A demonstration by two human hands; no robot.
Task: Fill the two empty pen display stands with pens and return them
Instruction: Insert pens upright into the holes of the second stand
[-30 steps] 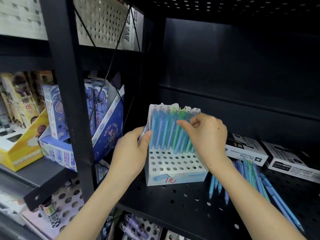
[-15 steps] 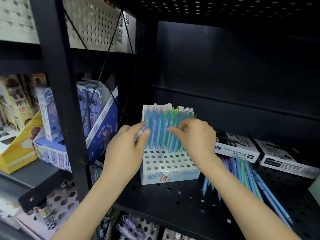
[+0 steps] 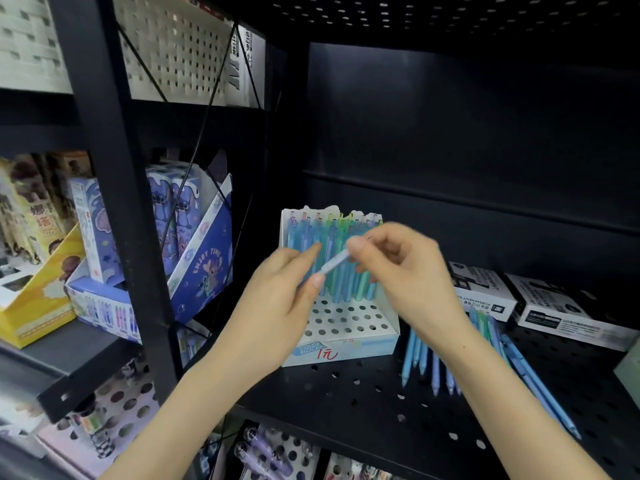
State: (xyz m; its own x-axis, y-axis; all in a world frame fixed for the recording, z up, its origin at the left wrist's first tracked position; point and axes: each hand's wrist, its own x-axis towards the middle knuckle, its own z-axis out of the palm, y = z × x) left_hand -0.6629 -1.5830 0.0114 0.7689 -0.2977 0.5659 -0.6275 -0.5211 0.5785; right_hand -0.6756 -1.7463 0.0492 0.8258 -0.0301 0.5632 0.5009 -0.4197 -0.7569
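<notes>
The right hand (image 3: 398,268) is smeared by motion, so we cannot tell its fingers apart where they close on the upper end of the pen (image 3: 334,263). The lower end of this pen is hidden behind the fingers of the left hand (image 3: 280,296), which pinches it. Behind both hands, the standing pens (image 3: 330,233) are partly covered, and we cannot tell how many rows of the display stand (image 3: 346,327) they fill. The right forearm covers part of the loose pens (image 3: 424,358). To the right of the right hand, the print on the white boxes (image 3: 485,296) is too small to read, and a pale object (image 3: 628,370) is cut off by the frame edge.
</notes>
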